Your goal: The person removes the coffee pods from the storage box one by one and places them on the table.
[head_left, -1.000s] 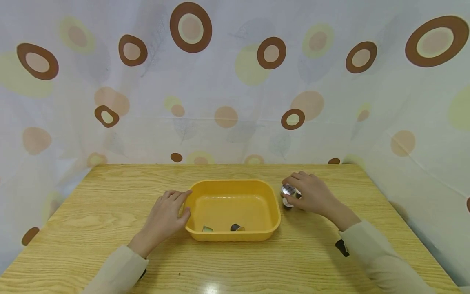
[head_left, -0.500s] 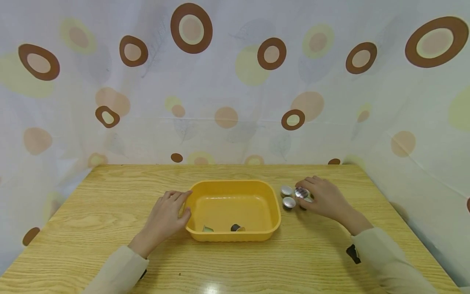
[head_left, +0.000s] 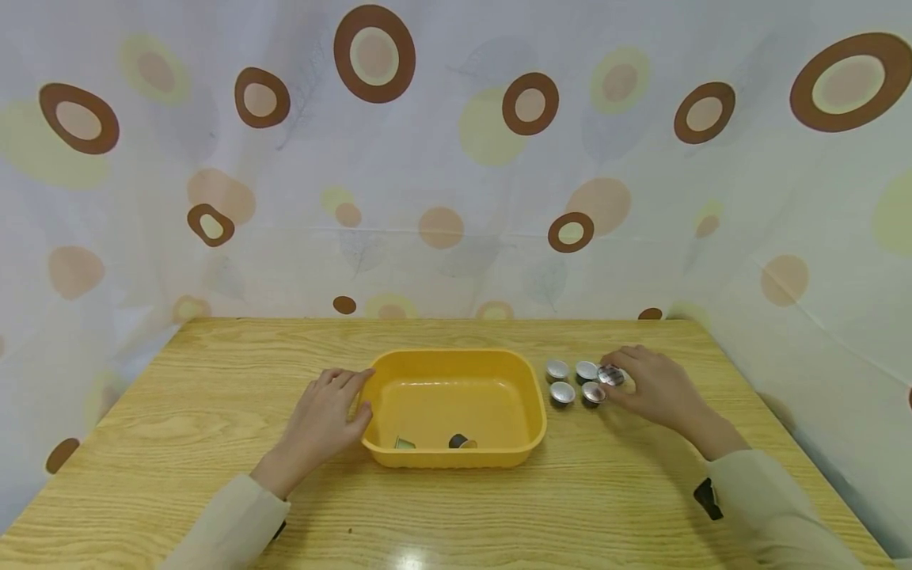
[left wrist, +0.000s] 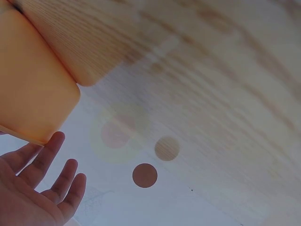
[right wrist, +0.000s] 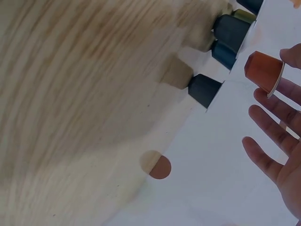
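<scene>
My right hand point(head_left: 651, 388) pinches an orange coffee capsule point(right wrist: 264, 71) by its rim, between thumb and fingertips; its silver lid faces up in the head view. Just left of it several capsules stand lid up on the table in two short rows, among them a dark one point(right wrist: 205, 90) and a teal one point(right wrist: 223, 54). My left hand point(head_left: 322, 412) rests at the left rim of a yellow plastic tub point(head_left: 456, 457), fingers fairly straight and fingertips on the edge. Inside the tub, near its front wall, lie a pale green capsule point(head_left: 404, 443) and a dark capsule point(head_left: 457, 440).
The wood-grain table point(head_left: 456, 514) carries the tub at its middle. Behind it and along the sides hangs a pale cloth point(head_left: 442, 174) with brown and yellow spots. The capsule group stands close to the tub's right wall.
My right hand has set capsules down beside the tub and moved rightward step by step; it now holds one at the right end of the group. My left hand stays at the tub rim.
</scene>
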A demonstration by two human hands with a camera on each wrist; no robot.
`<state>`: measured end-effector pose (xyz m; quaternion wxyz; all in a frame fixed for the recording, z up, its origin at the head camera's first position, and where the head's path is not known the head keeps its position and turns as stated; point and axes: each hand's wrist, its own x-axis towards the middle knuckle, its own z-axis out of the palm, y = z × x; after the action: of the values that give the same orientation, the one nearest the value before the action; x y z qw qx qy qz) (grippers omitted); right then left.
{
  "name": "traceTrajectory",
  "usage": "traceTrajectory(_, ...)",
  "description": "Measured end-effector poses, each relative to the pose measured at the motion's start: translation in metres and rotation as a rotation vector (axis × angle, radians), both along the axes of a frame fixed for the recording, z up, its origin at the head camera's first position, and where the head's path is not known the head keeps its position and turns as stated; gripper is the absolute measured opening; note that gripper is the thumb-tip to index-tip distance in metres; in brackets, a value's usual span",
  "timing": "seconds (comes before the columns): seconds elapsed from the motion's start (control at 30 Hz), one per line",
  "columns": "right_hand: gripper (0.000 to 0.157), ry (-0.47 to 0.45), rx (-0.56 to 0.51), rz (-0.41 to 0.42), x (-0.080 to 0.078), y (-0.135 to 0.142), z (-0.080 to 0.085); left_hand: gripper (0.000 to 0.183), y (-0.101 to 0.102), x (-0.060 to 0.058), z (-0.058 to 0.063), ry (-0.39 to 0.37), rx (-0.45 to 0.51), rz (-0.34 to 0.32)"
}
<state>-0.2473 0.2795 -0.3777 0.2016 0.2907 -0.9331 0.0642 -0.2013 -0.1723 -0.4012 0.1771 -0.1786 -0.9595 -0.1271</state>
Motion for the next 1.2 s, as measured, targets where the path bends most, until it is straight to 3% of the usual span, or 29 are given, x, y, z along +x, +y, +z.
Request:
traceTrajectory(0.37, 0.034, -0.032, 0.021, -0.054, 0.002, 0.016, -0.008, 0.044, 0.001, 0.0, 0.001, 0.01, -0.005, 0.002)
traceTrajectory(0.73, 0.033, -0.141, 0.012, -0.109, 0.005, 0.023, -0.015, 0.043, 0.001, 0.0, 0.001, 0.007, -0.003, 0.001)
traceTrajectory(1.2, 0.031, -0.142, 0.036, -0.12, 0.004, 0.023, -0.022, 0.043, 0.001, 0.0, 0.0, 0.006, -0.003, 0.005)
